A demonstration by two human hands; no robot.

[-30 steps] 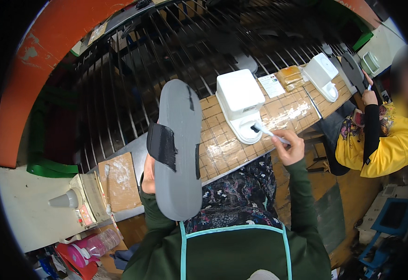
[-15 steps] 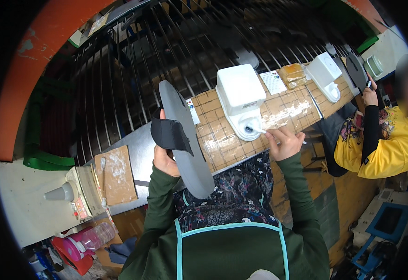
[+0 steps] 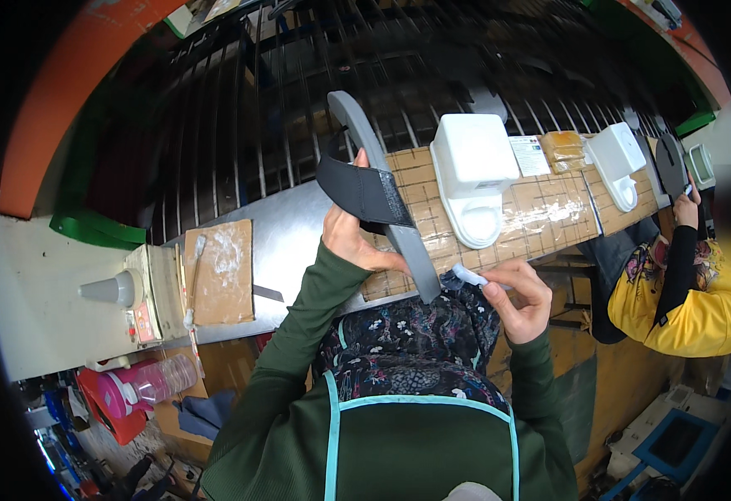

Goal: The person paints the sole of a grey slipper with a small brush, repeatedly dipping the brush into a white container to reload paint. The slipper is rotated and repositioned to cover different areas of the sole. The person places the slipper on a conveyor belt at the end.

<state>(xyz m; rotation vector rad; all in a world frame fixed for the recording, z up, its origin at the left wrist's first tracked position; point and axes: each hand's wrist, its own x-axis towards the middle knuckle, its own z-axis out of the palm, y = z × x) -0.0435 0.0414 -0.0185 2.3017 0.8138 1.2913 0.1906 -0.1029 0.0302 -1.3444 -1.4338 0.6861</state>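
Note:
My left hand [image 3: 347,238] is closed around a grey slide sandal [image 3: 416,257] with a wide black strap [image 3: 355,189]. The sandal is raised and turned nearly edge-on, its lower end pointing toward my apron. Pinched in the fingers of my right hand [image 3: 522,302] is a small white brush [image 3: 468,275]. Its whitish head sits just right of the sandal's lower end, apart from it. Behind the brush, a white dispenser [image 3: 474,163] with a round cup at its front stands on the cardboard-covered bench [image 3: 541,213].
Metal roller bars [image 3: 278,108] run beyond the bench. At left lie a stained cardboard piece [image 3: 222,288], a grey cone [image 3: 106,289] and a pink-capped bottle [image 3: 165,380]. To the right are a second white dispenser [image 3: 618,159] and a person in yellow [image 3: 687,305] holding a dark sandal.
The brush has come out of the dispenser's cup and moved nearer me, toward the sandal. My left hand has turned the sandal more edge-on. The whole view has shifted somewhat.

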